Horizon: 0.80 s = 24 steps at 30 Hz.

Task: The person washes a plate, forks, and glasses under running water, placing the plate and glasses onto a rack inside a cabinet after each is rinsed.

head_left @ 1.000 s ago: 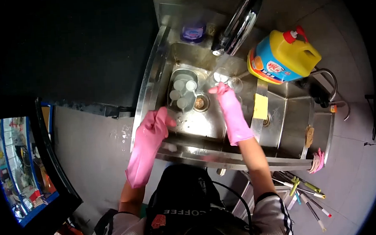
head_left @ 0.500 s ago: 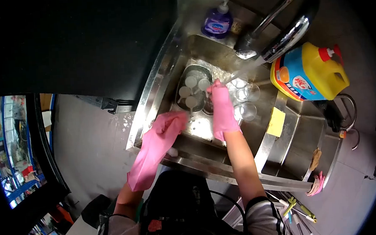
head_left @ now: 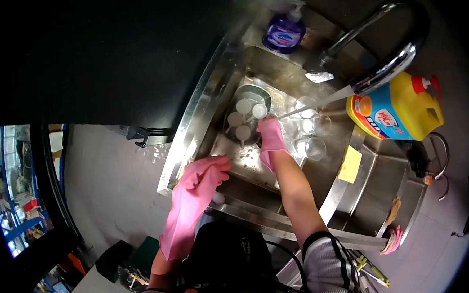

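Observation:
Pink rubber gloves cover both hands. My right hand (head_left: 270,136) is over the metal sink (head_left: 246,159), beside a dark tray (head_left: 254,92) that holds several small round white cups or scoops (head_left: 235,119). Its fingers are closed near the lowest end of the water stream, and what they hold is hidden. My left hand (head_left: 207,174) hovers over the sink's near left edge, fingers apart and slightly curled, with nothing in it. To the right of my right hand, several clear glasses (head_left: 314,148) sit in the basin. Water runs from the faucet (head_left: 389,67).
A purple soap bottle (head_left: 285,32) stands at the sink's back edge. At the right are a yellow detergent jug (head_left: 402,106), a yellow sponge (head_left: 350,164) on the divider, a second basin and a pink glove (head_left: 392,240). Mops or brushes lie below.
My left hand has moved slightly down and left, away from the tray, and its fingers show apart. My right hand has drawn lower. The camera view has shifted, and the faucet head has swung right.

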### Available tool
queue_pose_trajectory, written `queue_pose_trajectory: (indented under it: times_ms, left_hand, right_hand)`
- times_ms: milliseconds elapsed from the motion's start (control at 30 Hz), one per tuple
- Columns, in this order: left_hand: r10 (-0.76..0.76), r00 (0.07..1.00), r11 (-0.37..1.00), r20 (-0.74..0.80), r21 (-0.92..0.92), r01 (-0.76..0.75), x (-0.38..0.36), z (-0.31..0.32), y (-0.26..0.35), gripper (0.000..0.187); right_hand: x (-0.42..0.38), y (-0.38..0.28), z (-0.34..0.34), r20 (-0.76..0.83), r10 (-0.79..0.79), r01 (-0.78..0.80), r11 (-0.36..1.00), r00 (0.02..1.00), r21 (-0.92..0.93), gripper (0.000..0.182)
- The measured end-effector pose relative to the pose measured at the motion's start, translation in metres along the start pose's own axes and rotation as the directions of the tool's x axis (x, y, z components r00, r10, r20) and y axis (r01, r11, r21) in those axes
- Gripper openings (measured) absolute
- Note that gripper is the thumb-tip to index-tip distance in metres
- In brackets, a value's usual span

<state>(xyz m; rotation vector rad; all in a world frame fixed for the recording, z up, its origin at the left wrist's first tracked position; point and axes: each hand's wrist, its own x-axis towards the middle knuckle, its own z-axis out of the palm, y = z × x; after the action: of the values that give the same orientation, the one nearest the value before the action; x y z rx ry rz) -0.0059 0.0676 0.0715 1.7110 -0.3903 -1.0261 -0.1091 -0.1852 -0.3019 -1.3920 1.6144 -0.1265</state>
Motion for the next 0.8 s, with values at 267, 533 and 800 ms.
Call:
queue_pose_trajectory:
  times_ms: [267,533,800]
  left_hand:
    - [-0.036,0.999,0.998,0.023,-0.045,0.037,-0.007,-0.001,-0.015,0.026]
    - [-0.019,0.990,1.000,0.139,0.004,0.018,-0.007,0.023,-0.007,0.025]
    - [-0.036,0.977,0.954,0.208,0.300,-0.029,0.015,0.047,-0.003,0.043]
  right_hand:
    - [-0.061,-0.087,-0.095,-0.695,-0.673,0.517,0.701,0.252,-0.491,0.034]
    - [0.009,-0.024,-0.084,-0.327,-0.203,0.317,0.883,0.923,0.346,0.009]
    - [-0.152,-0.103,-0.149,-0.080,-0.627,0.624,0.779,0.775,-0.059,0.010]
